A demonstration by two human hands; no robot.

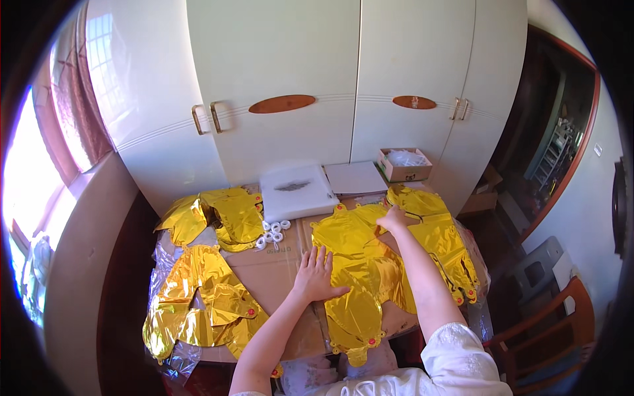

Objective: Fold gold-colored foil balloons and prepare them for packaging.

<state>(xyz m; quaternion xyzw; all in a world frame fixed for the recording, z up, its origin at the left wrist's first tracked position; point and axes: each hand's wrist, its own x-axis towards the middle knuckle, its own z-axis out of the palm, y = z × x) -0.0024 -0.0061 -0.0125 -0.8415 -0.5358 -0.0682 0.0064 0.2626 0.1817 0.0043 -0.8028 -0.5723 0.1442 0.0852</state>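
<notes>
A flat, uninflated gold foil balloon [356, 264] lies in front of me, with small red spots near its edge. My left hand [316, 276] rests at its left edge, fingers spread and thumb stretched over the foil. Near the far right part of the same balloon, my right hand [394, 219] has its fingers bent together on the foil edge. Just beyond that hand, a second flat gold balloon [432, 231] reaches toward the table's right side. The right forearm hides part of the foil between the two.
More gold foil balloons [198, 297] lie on the left, over brown cardboard [264, 270]. Several white ribbon rolls [271, 232] sit beside a white flat package [297, 191]. An open box [405, 165] stands against the cabinet [277, 53]. A wooden chair [555, 330] is at right.
</notes>
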